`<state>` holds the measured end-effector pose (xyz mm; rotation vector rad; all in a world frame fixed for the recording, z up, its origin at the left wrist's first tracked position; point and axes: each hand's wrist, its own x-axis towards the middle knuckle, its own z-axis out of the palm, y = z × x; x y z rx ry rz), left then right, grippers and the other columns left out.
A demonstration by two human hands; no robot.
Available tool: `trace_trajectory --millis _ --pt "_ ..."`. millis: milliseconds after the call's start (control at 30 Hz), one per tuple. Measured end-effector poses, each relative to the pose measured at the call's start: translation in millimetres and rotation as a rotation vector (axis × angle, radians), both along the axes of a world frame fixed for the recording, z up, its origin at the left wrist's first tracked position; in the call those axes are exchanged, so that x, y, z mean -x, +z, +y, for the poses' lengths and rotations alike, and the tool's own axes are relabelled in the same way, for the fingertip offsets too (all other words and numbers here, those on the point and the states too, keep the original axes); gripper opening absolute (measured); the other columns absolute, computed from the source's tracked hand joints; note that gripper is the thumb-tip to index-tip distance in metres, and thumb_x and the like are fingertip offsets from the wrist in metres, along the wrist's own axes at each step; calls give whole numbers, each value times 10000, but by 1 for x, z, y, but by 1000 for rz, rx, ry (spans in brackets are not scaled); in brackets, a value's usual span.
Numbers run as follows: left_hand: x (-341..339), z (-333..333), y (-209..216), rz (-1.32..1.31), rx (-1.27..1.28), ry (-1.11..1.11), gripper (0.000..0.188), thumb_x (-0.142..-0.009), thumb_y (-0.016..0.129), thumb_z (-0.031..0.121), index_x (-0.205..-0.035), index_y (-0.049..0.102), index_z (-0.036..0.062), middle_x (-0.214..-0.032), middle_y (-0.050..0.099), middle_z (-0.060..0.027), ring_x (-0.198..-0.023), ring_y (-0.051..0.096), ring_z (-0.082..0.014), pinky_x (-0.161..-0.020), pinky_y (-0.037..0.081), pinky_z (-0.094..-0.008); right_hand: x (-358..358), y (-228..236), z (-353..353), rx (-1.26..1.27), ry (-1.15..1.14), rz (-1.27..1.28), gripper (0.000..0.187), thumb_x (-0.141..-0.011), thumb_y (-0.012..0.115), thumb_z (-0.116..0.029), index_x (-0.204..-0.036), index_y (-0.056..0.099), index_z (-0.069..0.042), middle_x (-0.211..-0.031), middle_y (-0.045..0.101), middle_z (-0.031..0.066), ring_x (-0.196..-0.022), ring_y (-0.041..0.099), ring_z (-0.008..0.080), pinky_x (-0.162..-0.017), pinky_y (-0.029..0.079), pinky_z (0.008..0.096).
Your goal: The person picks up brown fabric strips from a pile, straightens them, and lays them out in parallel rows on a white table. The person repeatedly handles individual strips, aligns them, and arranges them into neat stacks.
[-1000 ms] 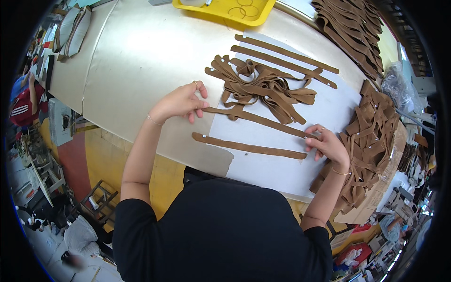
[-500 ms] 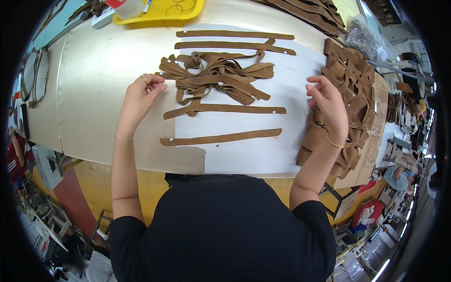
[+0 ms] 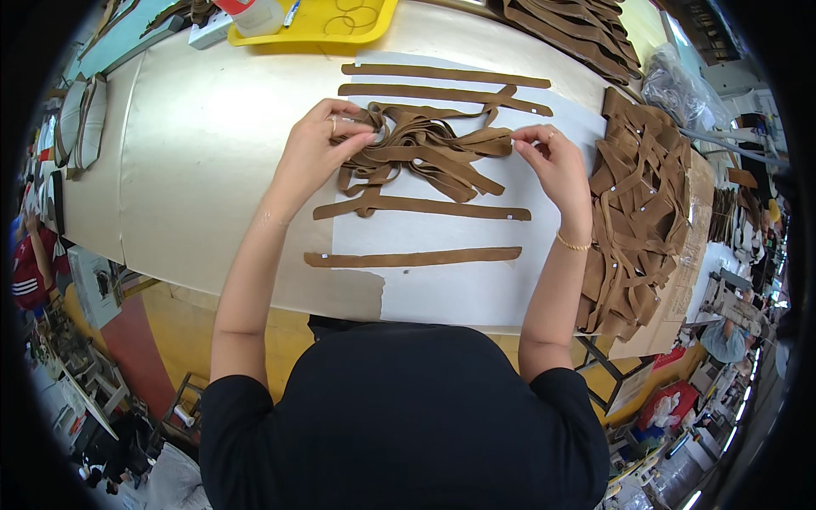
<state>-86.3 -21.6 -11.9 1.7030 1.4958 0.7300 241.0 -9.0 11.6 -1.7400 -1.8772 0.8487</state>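
Observation:
A tangled bundle of brown fabric or leather strips (image 3: 433,153) lies in the middle of a white sheet (image 3: 442,293) on the table. At the bundle's left end, my left hand (image 3: 321,144) pinches a strip between thumb and fingers; its exact grip is partly hidden. My right hand (image 3: 557,166) has thumb and forefinger closed at the right tip of a strip in the same bundle. Two single strips lie straight beyond the bundle, the far one (image 3: 446,76) uppermost. On the near side lie a slightly crossed strip (image 3: 442,206) and a separate strip (image 3: 416,257).
A large heap of brown strips (image 3: 642,212) rests on cardboard (image 3: 693,229) at the right. Farther back are a yellow tray (image 3: 340,32), more stacked brown pieces (image 3: 569,30) and a clear plastic bag (image 3: 676,81). Another person in red (image 3: 36,268) is at the far left.
My left hand has moved right onto the bundle's left end. My right hand has come left from near the heap to a strip's right tip, and its fingers have closed.

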Motion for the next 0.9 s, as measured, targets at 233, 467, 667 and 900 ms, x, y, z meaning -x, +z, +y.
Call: trace_trajectory --millis 233,467,667,900 --pt "-4 25 -1 -16 -6 -28 244 -878 650 83 -1116 652 28 -992 644 -36 -781 565 -97 -735 491 -245 39 -11 19 -58 225 39 217 -817 723 -132 -1027 696 -84 -998 571 72 -866 581 213 -739 487 335" --pt "21 4 -19 181 0 -69 245 -869 608 46 -1109 574 18 -964 645 -93 -847 600 -180 -783 504 -290 53 -29 10 -125 213 -206 217 -793 744 -159 -998 704 -98 -1020 587 51 -1003 550 245 -866 411 390" --pt "38 -3 -12 8 28 -124 164 -835 649 46 -999 638 47 -1049 597 -61 -965 577 -217 -865 483 -338 80 -30 -4 -320 359 -75 218 -757 763 -151 -960 690 -121 -982 560 46 -966 536 242 -852 385 397" --pt "18 -11 -4 236 -69 -276 122 -781 716 103 -839 618 61 -1071 572 -45 -1096 512 -255 -975 408 -350 113 -28 -15 -296 392 -98 197 -729 786 -150 -869 658 -98 -1000 550 25 -978 522 231 -889 368 404"
